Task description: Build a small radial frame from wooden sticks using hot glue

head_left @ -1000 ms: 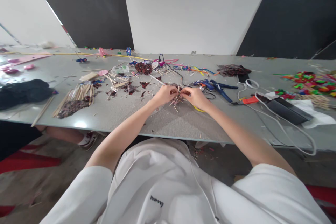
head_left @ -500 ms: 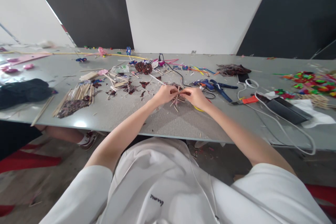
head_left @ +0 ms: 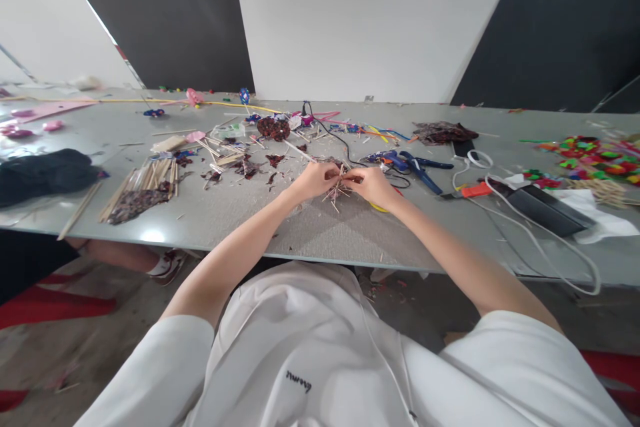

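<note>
A small spiky bundle of thin wooden sticks (head_left: 336, 198) with some reddish-brown material in it sits low over the table, between my hands. My left hand (head_left: 319, 178) pinches it from the left with thumb and fingers together. From the right, my right hand (head_left: 369, 185) grips the same bundle, its fingertips almost meeting those of the left. The fingers hide the upper middle of the bundle. Just beyond my right hand lie blue-handled pliers (head_left: 421, 172) and a blue tool (head_left: 387, 159), probably a glue gun. A white stick (head_left: 300, 150) lies beyond my left hand.
Scraps of dark patterned material and loose sticks (head_left: 230, 159) cover the table's middle left. A bag of sticks (head_left: 143, 193) lies nearer the left edge, beside dark cloth (head_left: 47, 177). To the right are a white cable (head_left: 543, 233), a black box (head_left: 547, 208) and colourful pieces (head_left: 585, 153).
My hands stay at the same place on the stick bundle. Only the fingertips and the sticks between them have shifted very slightly.
</note>
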Available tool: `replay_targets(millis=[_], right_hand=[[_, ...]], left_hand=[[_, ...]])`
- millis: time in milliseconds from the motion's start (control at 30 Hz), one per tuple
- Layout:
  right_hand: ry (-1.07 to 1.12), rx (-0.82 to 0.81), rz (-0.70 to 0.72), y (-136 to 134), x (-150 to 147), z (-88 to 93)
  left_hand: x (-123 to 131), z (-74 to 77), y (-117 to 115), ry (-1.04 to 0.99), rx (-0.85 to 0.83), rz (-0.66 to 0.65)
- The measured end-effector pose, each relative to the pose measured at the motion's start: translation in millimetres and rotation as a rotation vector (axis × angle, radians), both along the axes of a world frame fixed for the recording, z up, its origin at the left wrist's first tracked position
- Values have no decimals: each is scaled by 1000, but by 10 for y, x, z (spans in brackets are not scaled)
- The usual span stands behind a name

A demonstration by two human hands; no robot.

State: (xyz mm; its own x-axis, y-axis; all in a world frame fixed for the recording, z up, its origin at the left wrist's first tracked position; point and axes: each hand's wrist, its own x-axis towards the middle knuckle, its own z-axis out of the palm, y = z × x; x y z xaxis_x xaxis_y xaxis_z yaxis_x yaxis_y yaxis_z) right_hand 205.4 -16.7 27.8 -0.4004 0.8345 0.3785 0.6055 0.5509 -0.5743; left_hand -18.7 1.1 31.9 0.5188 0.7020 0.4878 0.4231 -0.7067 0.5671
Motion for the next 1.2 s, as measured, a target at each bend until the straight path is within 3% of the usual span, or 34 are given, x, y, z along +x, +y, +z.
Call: replay_targets(millis=[1200], right_hand=[[14, -25, 23, -45, -21, 22]], left_hand=[[16, -10, 10, 21, -6, -1]])
